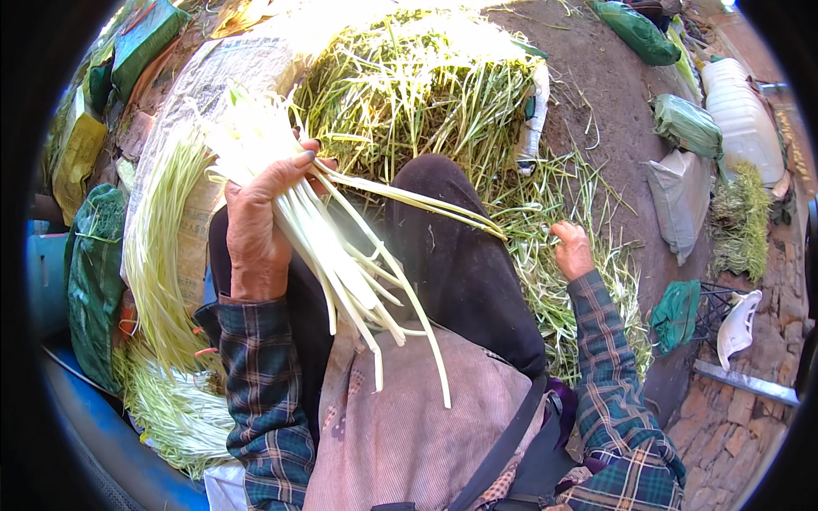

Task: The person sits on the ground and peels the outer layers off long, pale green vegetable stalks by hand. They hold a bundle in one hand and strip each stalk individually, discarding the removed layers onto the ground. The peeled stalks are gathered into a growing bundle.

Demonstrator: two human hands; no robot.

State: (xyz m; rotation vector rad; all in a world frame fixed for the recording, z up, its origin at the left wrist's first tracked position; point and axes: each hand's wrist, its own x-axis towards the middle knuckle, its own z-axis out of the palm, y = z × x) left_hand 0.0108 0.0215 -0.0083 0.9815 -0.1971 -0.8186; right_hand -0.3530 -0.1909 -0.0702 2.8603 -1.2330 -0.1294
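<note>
My left hand (271, 204) is closed around a bunch of long pale stalks (339, 268), their cut or root ends hanging over my lap and the apron (422, 421). A few yellowish stalks (428, 203) stick out of the bunch towards the right, across my dark-trousered knee. My right hand (571, 248) is low over a heap of loose green stalks and leaves (543, 255), its fingers curled; whether anything is between them cannot be told. Bright glare hides the upper part of the bunch.
A big pile of green stalks (415, 108) lies ahead of my knees. On the left, long pale stalks (160, 236) rest on a woven sack (198, 76), above more bundles (179, 402). Rightwards are a white plastic container (744, 115), a grey-white bag (680, 198) and a green bag (677, 313).
</note>
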